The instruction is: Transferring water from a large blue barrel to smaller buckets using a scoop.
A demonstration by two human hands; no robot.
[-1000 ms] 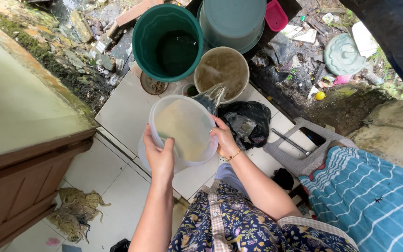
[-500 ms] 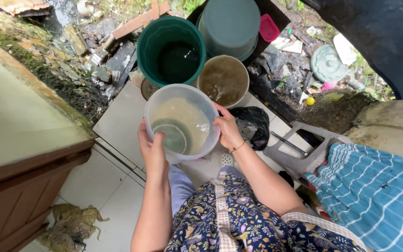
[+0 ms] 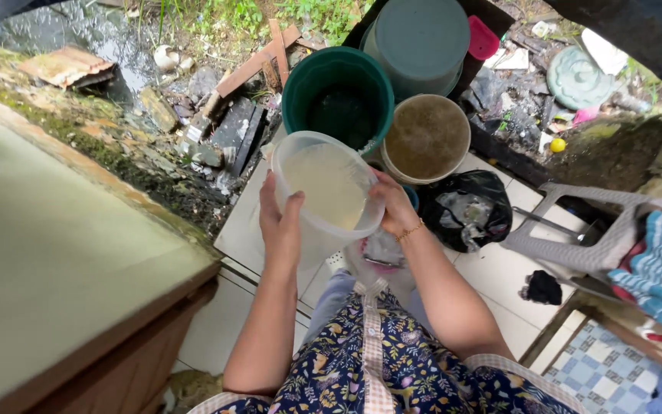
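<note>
While the pouring has stopped, both hands, left hand [image 3: 281, 226] and right hand [image 3: 394, 203], now hold the clear tub [image 3: 323, 192] upright, fingers pressed around its rim.

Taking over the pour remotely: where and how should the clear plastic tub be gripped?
Grip the clear plastic tub at its rim, from opposite sides, as the left hand and right hand do. It is wide, round and tilted, probably too broad for one hand.

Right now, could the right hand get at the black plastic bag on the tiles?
Probably yes, but not freely: the right hand grips the clear bucket with the left hand. The black plastic bag lies just beside it, unobstructed.
</note>
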